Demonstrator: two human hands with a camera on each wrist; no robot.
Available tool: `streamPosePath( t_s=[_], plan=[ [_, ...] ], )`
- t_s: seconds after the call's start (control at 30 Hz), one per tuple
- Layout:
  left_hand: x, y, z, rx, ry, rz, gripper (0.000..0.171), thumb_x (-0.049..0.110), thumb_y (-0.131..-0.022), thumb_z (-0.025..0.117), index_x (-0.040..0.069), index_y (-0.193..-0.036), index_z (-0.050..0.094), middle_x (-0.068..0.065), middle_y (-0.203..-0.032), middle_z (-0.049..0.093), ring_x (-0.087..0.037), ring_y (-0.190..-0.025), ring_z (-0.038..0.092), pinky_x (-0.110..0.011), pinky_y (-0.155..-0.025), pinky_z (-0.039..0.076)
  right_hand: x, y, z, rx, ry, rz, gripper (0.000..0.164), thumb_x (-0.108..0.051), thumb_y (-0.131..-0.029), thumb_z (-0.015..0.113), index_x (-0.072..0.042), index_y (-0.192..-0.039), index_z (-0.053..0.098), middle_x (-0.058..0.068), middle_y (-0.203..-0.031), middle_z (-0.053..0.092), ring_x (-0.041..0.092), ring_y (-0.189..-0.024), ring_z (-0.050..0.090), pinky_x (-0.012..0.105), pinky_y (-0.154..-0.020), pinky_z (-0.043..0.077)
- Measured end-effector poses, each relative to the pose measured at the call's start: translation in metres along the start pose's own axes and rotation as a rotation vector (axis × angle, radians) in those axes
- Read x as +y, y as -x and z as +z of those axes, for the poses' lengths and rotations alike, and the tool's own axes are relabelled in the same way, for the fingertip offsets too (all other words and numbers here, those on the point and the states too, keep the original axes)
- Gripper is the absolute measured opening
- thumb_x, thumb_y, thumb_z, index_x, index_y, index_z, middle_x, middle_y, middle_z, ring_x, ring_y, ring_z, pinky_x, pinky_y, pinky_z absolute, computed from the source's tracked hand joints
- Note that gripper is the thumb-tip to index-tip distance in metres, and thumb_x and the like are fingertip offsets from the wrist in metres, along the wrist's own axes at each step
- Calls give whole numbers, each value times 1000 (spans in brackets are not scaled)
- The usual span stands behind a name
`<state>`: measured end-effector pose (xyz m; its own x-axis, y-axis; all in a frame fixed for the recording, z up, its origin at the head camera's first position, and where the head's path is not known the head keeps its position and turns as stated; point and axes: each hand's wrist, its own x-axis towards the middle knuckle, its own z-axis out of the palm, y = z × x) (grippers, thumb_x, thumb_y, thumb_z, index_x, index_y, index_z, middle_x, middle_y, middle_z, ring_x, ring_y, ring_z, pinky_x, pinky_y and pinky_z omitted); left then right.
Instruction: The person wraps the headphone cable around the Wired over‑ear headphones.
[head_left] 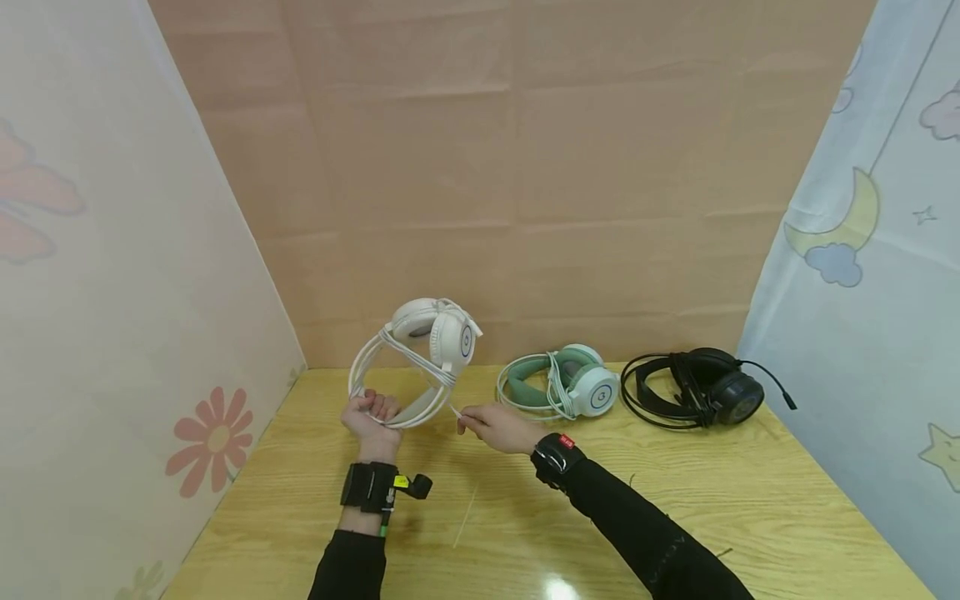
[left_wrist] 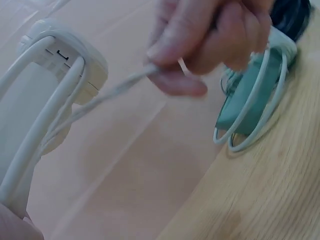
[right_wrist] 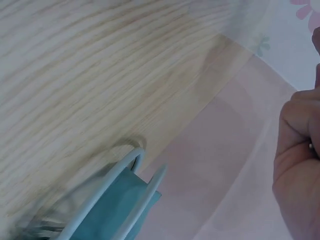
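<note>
My left hand [head_left: 372, 425] grips a pair of white headphones [head_left: 456, 340] by the headband, holding it up over the table with the ear cups at the top. A white cable is wound around the cups and band. Beside it, my right hand [head_left: 502, 427] pinches a length of that cable between thumb and fingers. In the left wrist view the pinched cable [left_wrist: 112, 92] runs taut and slanting from the ear cup to the right hand [left_wrist: 200, 40]. Only the edge of my right hand [right_wrist: 300, 165] shows in the right wrist view.
Green-and-white headphones [head_left: 600, 392] with a bundled cable lie right of my hands on the wooden table [head_left: 480, 517]. Farther right lies a black headset [head_left: 738, 398], its microphone boom pointing right. A brown paper wall [head_left: 510, 183] stands behind, with patterned sheets at both sides.
</note>
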<state>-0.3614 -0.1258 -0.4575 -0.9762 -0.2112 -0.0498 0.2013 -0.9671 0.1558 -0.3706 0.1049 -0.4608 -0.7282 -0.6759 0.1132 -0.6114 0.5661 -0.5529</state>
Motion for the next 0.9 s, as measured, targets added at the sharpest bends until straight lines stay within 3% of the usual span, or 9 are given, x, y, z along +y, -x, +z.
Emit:
streamPosePath(
  t_s=[0.17, 0.33, 0.5, 0.67, 0.8, 0.9],
  plan=[
    [0, -1, 0, 10, -107, 65, 24, -2, -79, 23, 12, -64, 34, 5, -47, 21, -8, -35, 21, -21, -38, 18, -7, 1, -2, 5, -43, 1, 32, -28, -106, 38, -17, -99, 67, -8, -65, 41, 6, -54, 35, 22, -54, 31],
    [-1, -2, 1, 51, -235, 155, 23, -4, -80, 25, 13, -66, 32, 6, -49, 17, -9, -43, 10, -22, -43, 12, -9, 3, -6, 28, -195, 33, 33, -22, -107, 37, -8, -110, 67, -5, -62, 39, 7, -51, 32, 22, -53, 30],
    [-4, -1, 0, 133, -389, 288, 21, -6, -83, 31, 11, -71, 35, 6, -51, 19, -8, -41, 16, -22, -40, 17, -4, 4, -4, 92, -368, 68, 37, -18, -107, 37, 1, -130, 58, 5, -67, 58, 6, -47, 35, 22, -47, 30],
    [-10, 5, 1, 75, -678, 474, 19, -6, -90, 36, 5, -76, 43, 5, -50, 27, -8, -38, 23, -24, -37, 22, 0, 3, 2, 91, -651, 194, 37, -17, -106, 39, 4, -133, 55, 19, -93, 66, 9, -57, 48, 23, -49, 34],
    [-15, 7, 1, 6, -931, 687, 25, -11, -86, 38, 6, -68, 44, 6, -51, 34, -6, -39, 31, -23, -40, 26, 0, -3, 7, 152, -948, 327, 35, -15, -104, 45, 8, -126, 58, 11, -95, 66, 8, -68, 54, 23, -57, 40],
    [-21, 4, -3, -13, -1113, 875, 23, -15, -78, 41, 5, -66, 45, 7, -52, 34, -1, -43, 28, -20, -45, 23, -3, -8, 9, 185, -1158, 397, 36, -11, -104, 44, 12, -130, 53, 4, -92, 67, 5, -75, 60, 18, -63, 47]
  ],
)
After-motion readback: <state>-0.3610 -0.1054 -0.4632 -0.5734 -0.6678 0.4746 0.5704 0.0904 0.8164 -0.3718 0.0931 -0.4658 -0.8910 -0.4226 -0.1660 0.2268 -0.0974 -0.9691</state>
